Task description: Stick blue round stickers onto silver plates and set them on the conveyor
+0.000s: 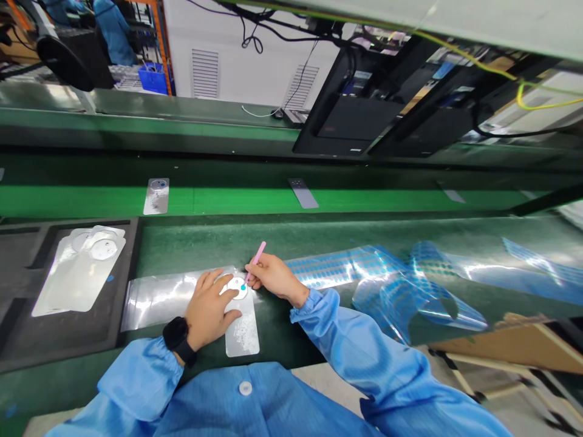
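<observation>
A pale, thin phone back cover [242,334] lies on the green bench before me, with a round white camera area and a small blue dot [243,287] on it. My left hand [208,312] rests over its upper left side, fingers spread and flat. In my right hand [276,276], thumb and fingers pinch slim pink tweezers [258,253], their tip down at the blue dot. Whether the tip touches the dot I cannot tell. Beneath my left hand a clear plastic strip [155,297] stretches leftward, and a strip of blue dot stickers [330,267] runs off to the right.
A dark tray [125,285] at left holds stacked covers [75,279]. Behind, a bright green conveyor belt [237,200] carries another cover [157,197] and a grey plate [303,193]. Curled sticker film [410,297] sprawls to the right. Black monitors [350,103] and cables hang above.
</observation>
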`<state>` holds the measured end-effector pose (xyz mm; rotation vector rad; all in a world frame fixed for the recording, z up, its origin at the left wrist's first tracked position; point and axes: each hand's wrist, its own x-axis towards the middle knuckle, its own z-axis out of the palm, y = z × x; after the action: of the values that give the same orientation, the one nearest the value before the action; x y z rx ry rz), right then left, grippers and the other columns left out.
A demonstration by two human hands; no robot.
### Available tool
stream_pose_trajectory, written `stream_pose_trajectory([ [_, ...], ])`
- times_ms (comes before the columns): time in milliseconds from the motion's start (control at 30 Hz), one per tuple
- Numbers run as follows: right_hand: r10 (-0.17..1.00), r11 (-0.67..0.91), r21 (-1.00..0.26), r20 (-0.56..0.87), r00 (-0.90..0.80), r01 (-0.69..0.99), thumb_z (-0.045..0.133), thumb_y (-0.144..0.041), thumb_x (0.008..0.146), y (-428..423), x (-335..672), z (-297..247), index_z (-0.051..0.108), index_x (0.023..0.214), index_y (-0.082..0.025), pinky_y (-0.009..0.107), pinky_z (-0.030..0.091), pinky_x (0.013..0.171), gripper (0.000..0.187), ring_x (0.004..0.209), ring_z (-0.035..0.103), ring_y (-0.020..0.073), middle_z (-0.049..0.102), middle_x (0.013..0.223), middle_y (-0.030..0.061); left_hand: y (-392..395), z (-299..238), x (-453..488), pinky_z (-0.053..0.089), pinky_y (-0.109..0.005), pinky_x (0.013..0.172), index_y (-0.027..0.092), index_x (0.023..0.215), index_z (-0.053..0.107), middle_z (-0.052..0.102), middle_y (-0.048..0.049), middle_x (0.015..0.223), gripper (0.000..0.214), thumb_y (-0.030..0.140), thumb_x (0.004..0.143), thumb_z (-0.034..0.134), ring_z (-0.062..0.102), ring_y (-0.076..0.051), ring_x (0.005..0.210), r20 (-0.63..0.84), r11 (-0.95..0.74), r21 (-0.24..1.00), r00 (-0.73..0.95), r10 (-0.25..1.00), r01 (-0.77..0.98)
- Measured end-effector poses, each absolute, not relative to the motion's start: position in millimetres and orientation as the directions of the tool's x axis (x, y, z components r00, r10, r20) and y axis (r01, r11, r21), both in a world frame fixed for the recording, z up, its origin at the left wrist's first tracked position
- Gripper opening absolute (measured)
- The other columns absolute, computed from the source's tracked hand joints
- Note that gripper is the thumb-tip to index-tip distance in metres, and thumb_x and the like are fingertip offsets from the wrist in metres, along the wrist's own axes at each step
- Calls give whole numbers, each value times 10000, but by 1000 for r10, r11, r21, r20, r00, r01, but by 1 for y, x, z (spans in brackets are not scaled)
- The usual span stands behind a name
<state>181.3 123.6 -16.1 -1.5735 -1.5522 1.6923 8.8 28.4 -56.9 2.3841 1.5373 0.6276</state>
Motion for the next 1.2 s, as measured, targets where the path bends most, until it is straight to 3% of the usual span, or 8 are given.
stream_pose_trajectory([
  [333, 842, -280, -872, -424, -334, 400, 561, -131, 866, 122, 182, -19, 534, 692, -165, 193, 511, 481, 179, 491, 610, 105, 624, 553, -12, 28, -55, 10, 368, -596, 1030, 247, 1112, 660, 603, -110, 1257, 357, 305, 763, 703, 433, -352, 1256, 238, -424, 415, 353, 905, 805],
  [767, 873, -167, -834, -373, -315, 526, 550, -185, 879, 118, 184, -17, 544, 772, -176, 257, 526, 547, 108, 563, 635, 148, 656, 657, 24, 30, -41, 12, 370, -582, 991, 266, 1112, 663, 595, -102, 1225, 376, 277, 737, 692, 434, -360, 1211, 175, -401, 363, 362, 916, 841],
  [867, 950, 117, -794, -85, -299, 596, 530, -207, 880, 113, 194, -13, 538, 773, -190, 301, 538, 685, 109, 695, 636, 169, 641, 729, 40, 30, -41, 13, 368, -582, 992, 264, 1106, 662, 598, -102, 1224, 379, 271, 728, 696, 436, -362, 1215, 169, -397, 368, 359, 918, 841],
  [933, 905, 392, -688, 169, -390, 611, 490, -168, 873, 106, 201, -12, 545, 773, -190, 331, 517, 810, 116, 847, 618, 191, 627, 842, 70, 29, -42, 13, 365, -577, 997, 270, 1109, 659, 600, -99, 1224, 382, 265, 729, 696, 439, -359, 1218, 171, -393, 378, 354, 919, 838],
  [967, 852, 499, -624, 227, -472, 602, 470, -142, 865, 101, 203, -13, 560, 793, -185, 338, 505, 848, 123, 902, 603, 199, 617, 904, 86, 29, -43, 13, 363, -575, 999, 272, 1114, 656, 601, -98, 1223, 386, 264, 730, 694, 441, -357, 1219, 173, -391, 383, 350, 921, 837],
  [1067, 716, 650, -468, 114, -689, 598, 468, -122, 850, 85, 207, -18, 618, 917, -166, 329, 510, 823, 171, 900, 594, 201, 593, 995, 106, 29, -46, 13, 359, -576, 1007, 253, 1123, 641, 605, -104, 1219, 389, 271, 737, 684, 442, -355, 1223, 181, -378, 402, 332, 926, 834],
  [1200, 679, 685, -291, -75, -730, 668, 511, -183, 886, 72, 205, -26, 638, 1093, -179, 298, 516, 773, 243, 855, 609, 189, 601, 1011, 100, 28, -48, 14, 350, -570, 1026, 224, 1107, 620, 614, -111, 1207, 371, 285, 745, 672, 439, -346, 1242, 183, -364, 424, 315, 931, 829],
])
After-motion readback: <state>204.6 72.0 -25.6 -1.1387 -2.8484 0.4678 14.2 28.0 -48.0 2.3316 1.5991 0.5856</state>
